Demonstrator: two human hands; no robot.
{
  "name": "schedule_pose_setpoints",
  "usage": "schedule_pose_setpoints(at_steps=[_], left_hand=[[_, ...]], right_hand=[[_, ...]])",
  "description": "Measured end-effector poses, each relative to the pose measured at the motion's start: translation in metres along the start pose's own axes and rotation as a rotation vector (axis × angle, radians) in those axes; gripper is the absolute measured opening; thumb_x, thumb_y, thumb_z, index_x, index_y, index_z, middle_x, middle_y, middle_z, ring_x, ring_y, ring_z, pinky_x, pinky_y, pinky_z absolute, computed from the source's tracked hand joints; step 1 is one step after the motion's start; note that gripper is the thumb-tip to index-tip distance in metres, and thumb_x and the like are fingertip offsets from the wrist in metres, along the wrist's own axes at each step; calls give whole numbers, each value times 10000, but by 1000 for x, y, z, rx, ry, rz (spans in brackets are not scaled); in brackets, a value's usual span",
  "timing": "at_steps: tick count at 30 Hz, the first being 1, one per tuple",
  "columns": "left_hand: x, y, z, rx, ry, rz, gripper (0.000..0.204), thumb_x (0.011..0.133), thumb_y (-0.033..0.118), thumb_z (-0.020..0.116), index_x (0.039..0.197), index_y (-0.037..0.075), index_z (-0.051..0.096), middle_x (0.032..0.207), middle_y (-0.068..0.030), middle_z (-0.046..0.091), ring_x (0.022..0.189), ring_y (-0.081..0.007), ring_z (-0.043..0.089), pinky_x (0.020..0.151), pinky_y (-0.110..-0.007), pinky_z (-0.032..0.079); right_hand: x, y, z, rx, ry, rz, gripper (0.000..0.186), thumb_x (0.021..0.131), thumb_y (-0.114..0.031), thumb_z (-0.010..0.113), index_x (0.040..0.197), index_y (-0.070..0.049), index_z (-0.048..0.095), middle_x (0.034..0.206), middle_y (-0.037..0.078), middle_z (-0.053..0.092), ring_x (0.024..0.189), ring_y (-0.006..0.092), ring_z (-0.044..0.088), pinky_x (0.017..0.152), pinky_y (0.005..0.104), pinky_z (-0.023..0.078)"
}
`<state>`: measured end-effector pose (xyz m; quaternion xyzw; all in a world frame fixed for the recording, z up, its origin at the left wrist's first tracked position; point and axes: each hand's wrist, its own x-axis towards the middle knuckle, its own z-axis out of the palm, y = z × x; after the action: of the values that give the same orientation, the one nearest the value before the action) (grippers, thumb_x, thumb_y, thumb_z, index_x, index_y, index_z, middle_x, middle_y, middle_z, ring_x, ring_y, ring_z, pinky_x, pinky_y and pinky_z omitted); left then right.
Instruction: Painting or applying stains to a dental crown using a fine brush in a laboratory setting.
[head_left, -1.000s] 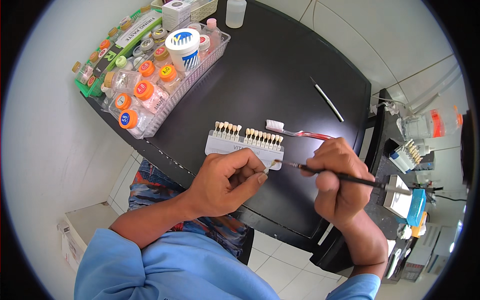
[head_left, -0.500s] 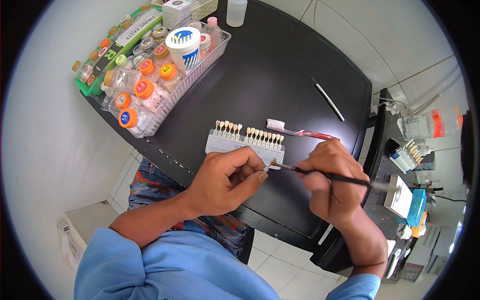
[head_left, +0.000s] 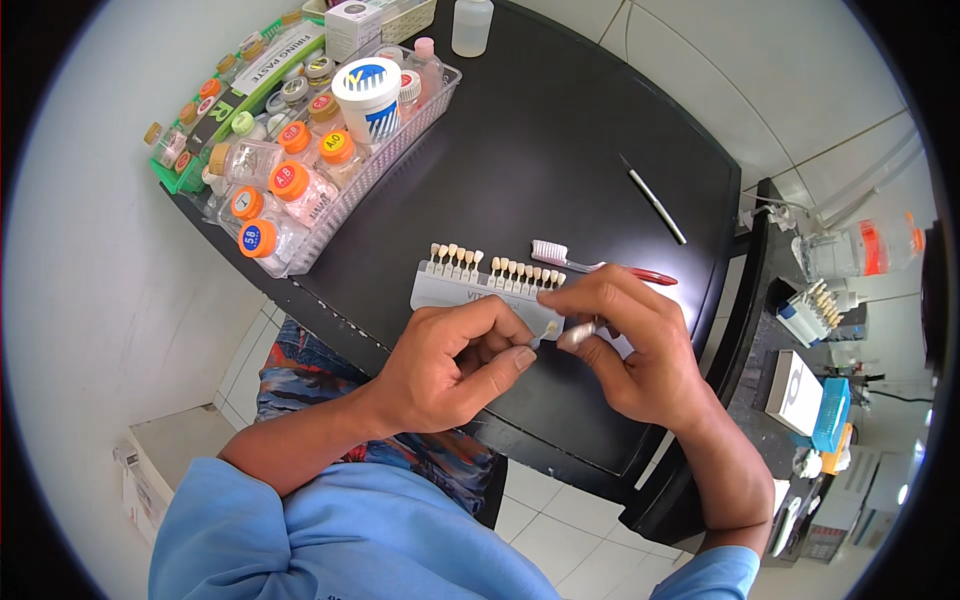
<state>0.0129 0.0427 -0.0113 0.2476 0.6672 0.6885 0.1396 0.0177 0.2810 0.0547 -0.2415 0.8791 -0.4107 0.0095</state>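
Observation:
Between thumb and forefinger, my left hand point(head_left: 455, 362) pinches a shade tab point(head_left: 551, 328), its pale tooth-shaped end pointing right. Close beside that end is my right hand point(head_left: 640, 345), forefinger reaching over and thumb below. A blurred whitish piece shows at its fingertips; what it is I cannot make out, and the dark-handled brush no longer shows. Just beyond my hands lies a white shade guide point(head_left: 440, 288) with a row of tooth-coloured tabs along its far edge. A toothbrush point(head_left: 550, 252) with a red handle lies behind it, partly covered by my right hand.
A clear plastic basket point(head_left: 335, 215) of orange-capped jars and a white tub point(head_left: 366, 92) stands at the far left. A translucent bottle point(head_left: 472, 28) is at the back; a thin pen-like tool point(head_left: 657, 205) lies right on the black table point(head_left: 480, 140). A side counter holds a blue basket point(head_left: 832, 412).
My right hand has turned and moved left toward the shade tab, its forefinger now stretched out. The brush's dark handle has gone from sight. My left hand has hardly moved.

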Motion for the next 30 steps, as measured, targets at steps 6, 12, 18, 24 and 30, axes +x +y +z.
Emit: schedule_pose_setpoints(at_steps=[6,12,18,24,30], left_hand=[[0,3,-1,26,-27,33,56,999,16,718,986,-12,672,715,-1,651,603,-23,546,541,-227,395],[1,4,-1,48,-36,37,63,974,0,741,972,-10,678,707,2,644,600,-27,544,540,-237,398],[1,3,0,41,-29,46,57,970,0,746,980,-12,691,737,-3,671,618,-27,556,548,-233,408],[3,0,0,6,-48,79,64,993,22,733,1028,-23,705,808,-29,711,653,-36,581,574,-228,438],[2,-7,-7,-128,-122,-2,114,1001,38,733,1092,-23,705,872,-34,721,695,-36,612,600,-215,460]], right_hand=[[-2,4,3,11,-11,-62,401,778,186,697,1114,-16,775,983,139,720,850,293,754,731,378,608],[-1,4,2,-23,-11,-92,414,749,194,686,1094,-17,775,911,124,729,845,278,761,728,372,614],[-1,-1,0,18,-17,-48,371,749,175,731,1070,-7,766,905,136,731,849,293,766,734,377,615],[0,2,-2,74,-35,-31,308,761,177,740,1025,18,747,911,143,735,861,296,771,755,365,613],[1,11,-2,99,36,-103,356,716,236,633,980,20,735,922,123,748,861,253,760,764,353,604]])
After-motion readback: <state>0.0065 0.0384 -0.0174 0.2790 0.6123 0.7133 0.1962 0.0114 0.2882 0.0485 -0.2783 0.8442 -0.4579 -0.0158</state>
